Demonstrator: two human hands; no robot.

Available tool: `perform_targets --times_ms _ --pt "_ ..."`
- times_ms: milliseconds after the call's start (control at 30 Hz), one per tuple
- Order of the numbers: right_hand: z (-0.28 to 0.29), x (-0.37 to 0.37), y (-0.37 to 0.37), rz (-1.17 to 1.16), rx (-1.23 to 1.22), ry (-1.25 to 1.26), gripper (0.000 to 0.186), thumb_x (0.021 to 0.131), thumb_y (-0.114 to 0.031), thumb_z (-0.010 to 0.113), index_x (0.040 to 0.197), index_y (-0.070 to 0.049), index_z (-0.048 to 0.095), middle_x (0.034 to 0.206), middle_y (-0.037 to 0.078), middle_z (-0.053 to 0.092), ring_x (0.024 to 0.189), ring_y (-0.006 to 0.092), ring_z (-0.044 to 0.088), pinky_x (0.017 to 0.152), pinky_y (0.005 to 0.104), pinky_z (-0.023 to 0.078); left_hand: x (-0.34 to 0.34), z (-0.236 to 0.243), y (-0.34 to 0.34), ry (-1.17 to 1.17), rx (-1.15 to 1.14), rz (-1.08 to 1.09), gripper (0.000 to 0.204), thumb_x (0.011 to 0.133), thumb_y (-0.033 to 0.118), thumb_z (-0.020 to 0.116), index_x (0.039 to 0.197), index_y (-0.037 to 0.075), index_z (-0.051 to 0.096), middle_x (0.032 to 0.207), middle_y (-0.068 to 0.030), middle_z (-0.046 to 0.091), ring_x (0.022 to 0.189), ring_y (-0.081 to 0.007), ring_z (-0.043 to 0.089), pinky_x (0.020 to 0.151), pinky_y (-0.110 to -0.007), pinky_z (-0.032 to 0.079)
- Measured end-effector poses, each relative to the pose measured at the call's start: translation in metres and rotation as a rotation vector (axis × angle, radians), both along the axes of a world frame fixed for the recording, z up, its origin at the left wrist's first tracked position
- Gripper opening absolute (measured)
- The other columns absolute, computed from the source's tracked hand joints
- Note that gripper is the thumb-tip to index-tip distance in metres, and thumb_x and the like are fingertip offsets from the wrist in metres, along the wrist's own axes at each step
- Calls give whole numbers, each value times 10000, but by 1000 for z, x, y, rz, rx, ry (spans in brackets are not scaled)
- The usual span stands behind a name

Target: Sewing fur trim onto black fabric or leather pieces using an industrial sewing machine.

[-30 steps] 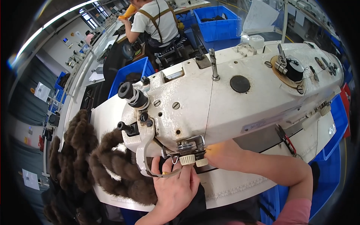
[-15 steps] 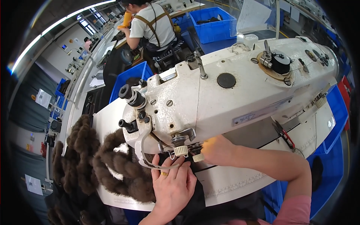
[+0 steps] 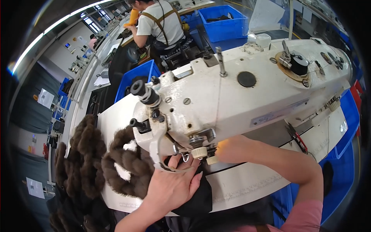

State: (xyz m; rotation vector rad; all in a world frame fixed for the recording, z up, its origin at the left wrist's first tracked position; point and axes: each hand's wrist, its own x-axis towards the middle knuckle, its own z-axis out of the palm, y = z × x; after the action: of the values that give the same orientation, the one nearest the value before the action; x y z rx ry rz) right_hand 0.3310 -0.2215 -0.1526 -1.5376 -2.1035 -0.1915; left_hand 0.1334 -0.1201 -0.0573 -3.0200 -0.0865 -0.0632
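Observation:
My left hand (image 3: 172, 185) lies on black fabric (image 3: 197, 197) at the front of a white sewing machine (image 3: 208, 96), its fingers stretched toward the needle area. A curved guard and the machine head partly hide those fingertips. My right hand (image 3: 234, 150) reaches in from the right, close behind the thread tension knob; the machine head covers its fingers, so I cannot see whether it holds anything. Beside my left hand, thick loops of brown fur trim (image 3: 129, 174) rest on the white machine table (image 3: 239, 185). The needle and presser foot are hidden.
More brown fur on dark fabric (image 3: 83, 158) hangs over the table's left edge. Red-handled thread snips (image 3: 297, 139) lie under the machine arm. Blue bins (image 3: 222, 27) stand behind and at the right. A person (image 3: 160, 25) sits working ahead.
The view has shifted slightly, so the machine appears farther right. My left wrist has swung left, showing more forearm, and its fingers sit more behind the curved guard. My right hand stays by the needle area.

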Motion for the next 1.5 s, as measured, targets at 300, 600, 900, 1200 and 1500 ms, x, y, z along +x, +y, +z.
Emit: perform_targets --times_ms 300,600,900,1200,1500 --pt "-71 -3 -7 17 -220 177 102 761 -128 593 670 -83 597 733 66 619 668 256 666 538 388 547 -10 -32 -4 -117 -37 4 330 777 257 616 1080 133 661 1078 -8 630 1041 -227 508 997 -439 293" --pt "-52 -6 -17 -59 -250 78 61 722 -111 597 674 -80 618 646 40 593 623 239 653 512 399 522 3 -37 -9 -192 26 -18 296 747 286 633 1004 142 652 976 -21 617 983 -223 455 829 -445 375" --pt "-19 -14 -5 -110 -24 153 91 760 -98 570 704 -43 617 729 111 617 622 281 606 526 409 483 4 -36 -8 -188 -4 -5 320 765 273 619 1022 84 647 1013 -68 635 876 -238 574 792 -445 394" --pt "-28 -10 -3 -58 28 -56 138 705 -133 598 599 -97 518 630 37 525 598 210 599 484 343 478 6 -40 -20 -165 36 93 389 727 278 653 1041 54 597 897 -56 589 959 -236 563 992 -458 375" --pt "-21 -8 1 -79 -71 110 83 742 -150 626 776 -76 644 726 69 615 676 263 633 564 389 501 5 -44 -19 -240 -56 102 345 723 254 663 1000 53 616 926 -80 606 968 -250 571 1064 -501 304"
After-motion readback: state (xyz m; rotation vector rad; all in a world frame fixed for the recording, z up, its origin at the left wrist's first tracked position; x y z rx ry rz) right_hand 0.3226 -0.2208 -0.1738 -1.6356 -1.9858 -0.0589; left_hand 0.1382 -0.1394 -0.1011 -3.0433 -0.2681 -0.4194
